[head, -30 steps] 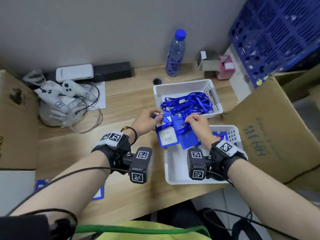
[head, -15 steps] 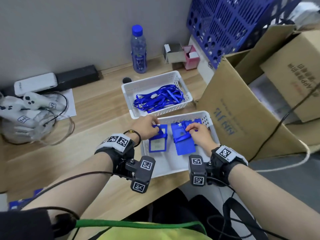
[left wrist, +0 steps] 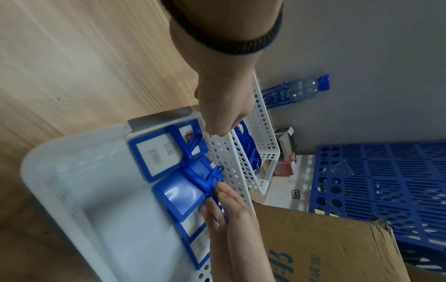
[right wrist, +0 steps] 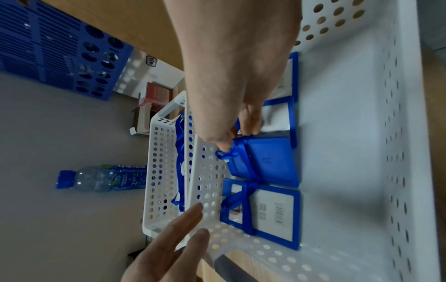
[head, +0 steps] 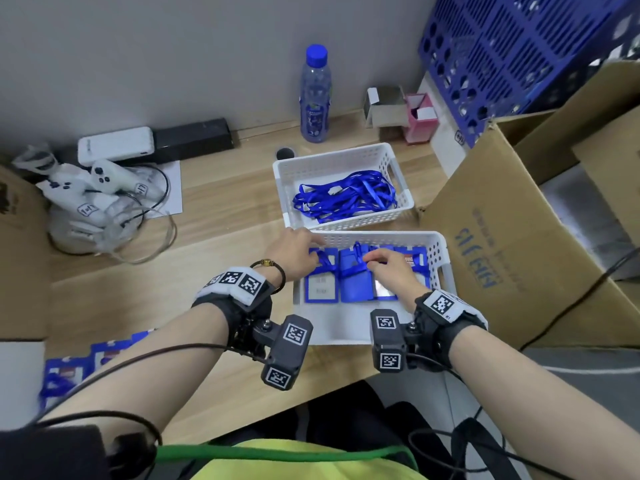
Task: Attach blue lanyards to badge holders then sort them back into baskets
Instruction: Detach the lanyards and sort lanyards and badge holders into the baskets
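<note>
Badges now lie flat in the near basket point(head: 445, 271) where half a second ago I was only lowering them, so this pair is sorted and the next pairing can start. My left hand point(head: 294, 252) has let go: its fingers are straight and relaxed over the basket's far-left corner, just beside the white-faced badge holder point(head: 321, 285). Next along, the plain blue badge holder point(head: 356, 280) lies face down, its folded lanyard point(head: 362, 258) pinched between the thumb and forefinger of my right hand point(head: 393, 270). More holders sit under and right of that hand. Behind, the far basket point(head: 405, 206) holds the loose lanyards point(head: 346, 197), still many to attach.
</note>
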`<action>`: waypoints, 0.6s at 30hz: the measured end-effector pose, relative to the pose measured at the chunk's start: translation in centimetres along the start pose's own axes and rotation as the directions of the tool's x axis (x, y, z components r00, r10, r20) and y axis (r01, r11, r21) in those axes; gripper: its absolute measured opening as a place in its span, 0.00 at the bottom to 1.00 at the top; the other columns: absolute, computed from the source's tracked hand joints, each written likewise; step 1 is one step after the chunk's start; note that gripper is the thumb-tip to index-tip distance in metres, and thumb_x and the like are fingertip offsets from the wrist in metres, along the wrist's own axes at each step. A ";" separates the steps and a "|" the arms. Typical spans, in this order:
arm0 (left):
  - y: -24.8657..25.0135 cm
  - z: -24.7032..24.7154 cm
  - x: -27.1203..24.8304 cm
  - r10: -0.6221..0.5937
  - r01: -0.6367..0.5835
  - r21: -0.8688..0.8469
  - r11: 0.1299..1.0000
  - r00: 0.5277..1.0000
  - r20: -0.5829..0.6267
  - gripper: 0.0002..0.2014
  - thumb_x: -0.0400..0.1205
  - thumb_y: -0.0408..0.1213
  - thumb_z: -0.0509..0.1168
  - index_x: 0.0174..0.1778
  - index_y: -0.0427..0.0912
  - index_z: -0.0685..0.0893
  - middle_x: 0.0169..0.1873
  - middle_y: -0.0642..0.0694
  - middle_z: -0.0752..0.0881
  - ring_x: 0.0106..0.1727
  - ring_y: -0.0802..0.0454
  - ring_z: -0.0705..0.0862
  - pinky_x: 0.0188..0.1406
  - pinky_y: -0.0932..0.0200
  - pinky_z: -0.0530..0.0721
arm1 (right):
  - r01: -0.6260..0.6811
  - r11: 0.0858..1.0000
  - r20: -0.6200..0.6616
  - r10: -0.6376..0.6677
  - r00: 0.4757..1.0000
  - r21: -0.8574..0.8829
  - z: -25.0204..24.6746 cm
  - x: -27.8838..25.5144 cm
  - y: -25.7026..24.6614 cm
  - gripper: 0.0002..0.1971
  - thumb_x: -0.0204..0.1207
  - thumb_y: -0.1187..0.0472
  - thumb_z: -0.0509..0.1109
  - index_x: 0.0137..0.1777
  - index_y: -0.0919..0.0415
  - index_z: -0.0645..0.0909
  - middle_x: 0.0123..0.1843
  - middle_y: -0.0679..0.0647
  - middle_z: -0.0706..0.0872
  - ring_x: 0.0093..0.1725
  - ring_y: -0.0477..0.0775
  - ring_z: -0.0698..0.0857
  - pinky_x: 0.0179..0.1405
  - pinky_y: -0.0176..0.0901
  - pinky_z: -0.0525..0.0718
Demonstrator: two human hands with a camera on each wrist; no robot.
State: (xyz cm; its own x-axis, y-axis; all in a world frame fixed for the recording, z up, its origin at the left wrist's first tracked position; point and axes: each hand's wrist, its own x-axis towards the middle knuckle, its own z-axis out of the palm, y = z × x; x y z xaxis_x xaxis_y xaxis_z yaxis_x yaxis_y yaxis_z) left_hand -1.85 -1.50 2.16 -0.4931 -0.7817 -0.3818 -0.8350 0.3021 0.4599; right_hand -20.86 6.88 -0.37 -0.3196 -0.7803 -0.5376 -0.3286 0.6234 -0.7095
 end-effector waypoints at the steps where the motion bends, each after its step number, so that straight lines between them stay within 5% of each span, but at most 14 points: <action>1: 0.0 0.0 0.0 0.003 -0.003 -0.013 1.000 1.000 0.003 0.20 0.79 0.33 0.61 0.65 0.54 0.84 0.64 0.45 0.84 0.63 0.45 0.81 0.56 0.48 0.84 | 0.000 1.000 0.004 0.000 1.000 0.000 -0.1 -0.1 -0.1 0.11 0.80 0.67 0.61 0.56 0.59 0.83 0.52 0.55 0.84 0.47 0.52 0.79 0.40 0.39 0.76; 7: 0.0 -0.1 0.2 0.016 -0.010 -0.149 0.989 0.999 0.040 0.13 0.81 0.33 0.61 0.54 0.50 0.87 0.57 0.49 0.87 0.53 0.52 0.83 0.47 0.59 0.79 | -0.001 1.000 -0.006 0.001 1.000 0.023 -0.6 -0.2 -0.4 0.08 0.81 0.65 0.61 0.51 0.58 0.82 0.46 0.54 0.83 0.42 0.49 0.80 0.41 0.39 0.77; 10: -0.2 -0.5 -0.3 -0.020 0.025 -0.249 0.968 1.000 0.024 0.10 0.82 0.35 0.58 0.45 0.50 0.85 0.43 0.50 0.88 0.45 0.51 0.84 0.44 0.57 0.81 | -0.014 0.997 0.035 0.011 0.999 0.078 -0.4 -0.6 -1.6 0.05 0.83 0.62 0.61 0.48 0.57 0.78 0.33 0.53 0.79 0.29 0.47 0.77 0.23 0.30 0.75; 12: -0.8 -0.8 -0.9 -0.069 0.073 -0.339 0.938 0.997 0.024 0.11 0.83 0.34 0.56 0.43 0.48 0.83 0.36 0.52 0.84 0.40 0.53 0.82 0.39 0.57 0.77 | -0.011 0.995 0.051 0.006 0.999 0.096 0.2 -0.9 -2.6 0.06 0.84 0.60 0.61 0.45 0.56 0.76 0.27 0.51 0.72 0.24 0.49 0.69 0.16 0.33 0.69; 18: -5.0 -2.5 -3.9 -0.212 0.191 -0.462 0.866 0.977 0.007 0.13 0.81 0.37 0.54 0.32 0.47 0.78 0.32 0.49 0.82 0.38 0.47 0.79 0.42 0.54 0.75 | 0.056 0.997 0.164 -0.065 0.984 0.057 4.2 -1.4 -6.3 0.11 0.81 0.64 0.59 0.37 0.52 0.74 0.24 0.47 0.66 0.22 0.48 0.63 0.21 0.37 0.63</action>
State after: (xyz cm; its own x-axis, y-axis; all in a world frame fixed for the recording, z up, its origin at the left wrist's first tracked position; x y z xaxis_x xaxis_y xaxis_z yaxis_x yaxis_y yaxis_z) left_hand 4.88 -1.30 3.38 -0.3068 -0.8241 -0.4762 -0.7044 -0.1399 0.6959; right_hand -14.63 3.86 2.96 -0.1478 -0.8168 -0.5577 -0.2949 0.5747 -0.7634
